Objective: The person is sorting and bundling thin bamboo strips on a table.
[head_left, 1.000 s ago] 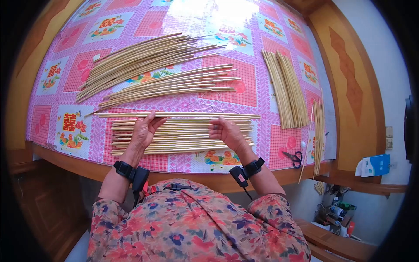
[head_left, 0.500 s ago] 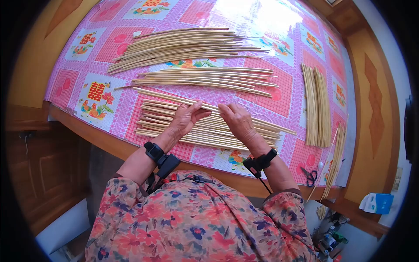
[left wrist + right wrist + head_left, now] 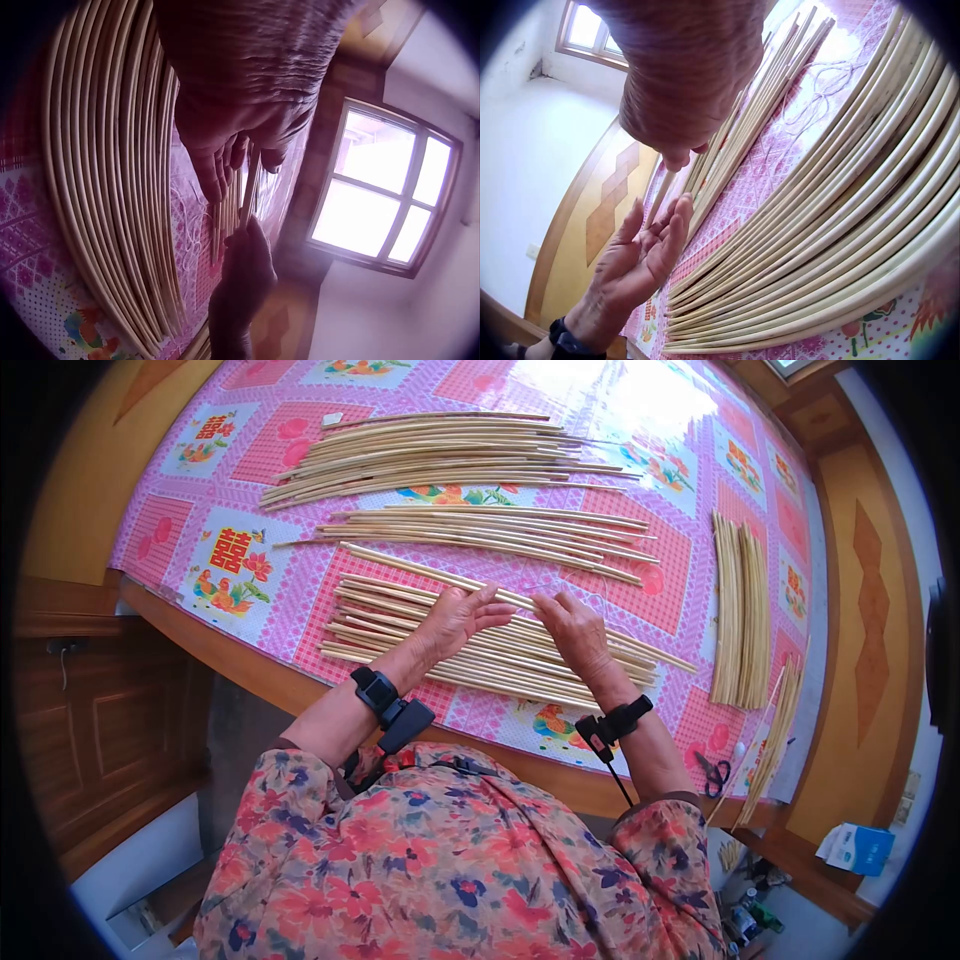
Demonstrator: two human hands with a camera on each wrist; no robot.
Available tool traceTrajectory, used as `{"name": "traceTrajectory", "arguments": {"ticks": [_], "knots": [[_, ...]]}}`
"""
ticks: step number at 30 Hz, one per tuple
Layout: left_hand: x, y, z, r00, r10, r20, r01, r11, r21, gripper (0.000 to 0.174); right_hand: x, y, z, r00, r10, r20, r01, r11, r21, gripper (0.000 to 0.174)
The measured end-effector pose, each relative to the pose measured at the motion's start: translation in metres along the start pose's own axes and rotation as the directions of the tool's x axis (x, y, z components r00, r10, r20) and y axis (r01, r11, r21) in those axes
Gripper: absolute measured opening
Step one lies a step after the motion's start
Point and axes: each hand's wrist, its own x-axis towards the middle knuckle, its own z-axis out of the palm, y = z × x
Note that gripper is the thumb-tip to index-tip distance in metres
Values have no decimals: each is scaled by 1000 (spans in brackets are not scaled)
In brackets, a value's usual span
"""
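Two hands hold thin pale sticks (image 3: 400,566) near their middle, raised over a row of similar sticks (image 3: 390,622) on the table. The left hand (image 3: 455,626) pinches them between thumb and fingers, its other fingers loosely extended. Close beside it, the right hand (image 3: 575,632) grips the same sticks with thumb and curled fingers. In the left wrist view the left hand (image 3: 240,127) is above and the right hand (image 3: 244,270) below, a stick running between them. The right wrist view has the left hand (image 3: 641,255) palm up, under the right hand (image 3: 682,97).
Two loose groups of sticks (image 3: 430,455) (image 3: 480,530) lie farther back on the patterned cloth (image 3: 235,500). Bundles stand to the right (image 3: 738,615) (image 3: 775,745), near scissors (image 3: 713,775). White string (image 3: 600,598) lies past the right hand.
The hands have come together on the sticks; the right hand, apart and open a second ago, now grips them. The held sticks have tilted, and the head view has shifted.
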Motion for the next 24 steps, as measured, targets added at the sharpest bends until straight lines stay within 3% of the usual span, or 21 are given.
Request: {"name": "traceTrajectory", "arguments": {"ticks": [1,2,4,6,7,8,9,11,13,17,24], "knots": [[1,-1,-6,999,-40,-19,43,984,171,26,-2,4,3,1000,11,13,-10,1000,-16,18],[-2,-3,-12,999,-42,-21,45,984,171,26,-4,7,7,999,21,25,-21,999,-30,18],[-11,-7,-23,993,-82,-81,114,789,603,27,-6,13,16,1000,11,22,-11,1000,-28,17],[-19,-8,-31,997,-73,-40,80,720,689,25,-8,20,26,1000,5,17,-5,1000,-28,16],[-22,-8,-34,986,107,130,-165,462,871,23,-9,23,32,1000,-4,16,5,1000,-13,15],[-24,-9,-36,914,221,339,-371,122,921,22,-10,25,37,1000,-18,16,18,1000,3,14],[-29,-6,-31,891,250,378,-376,-58,925,21,-10,27,42,1000,-11,22,11,1000,7,13],[-30,-2,-26,717,219,661,-570,-362,738,22,-12,31,54,1000,-20,19,20,1000,21,14],[-28,-8,-31,732,84,676,-539,-536,650,34,-8,28,62,999,-39,17,39,999,36,14],[-27,-19,-40,821,21,571,-455,-580,676,52,-7,23,68,999,-1,41,1,1000,7,17],[-16,-22,-46,873,17,488,-397,-556,731,59,-8,20,73,998,33,47,-33,999,9,17]]}}
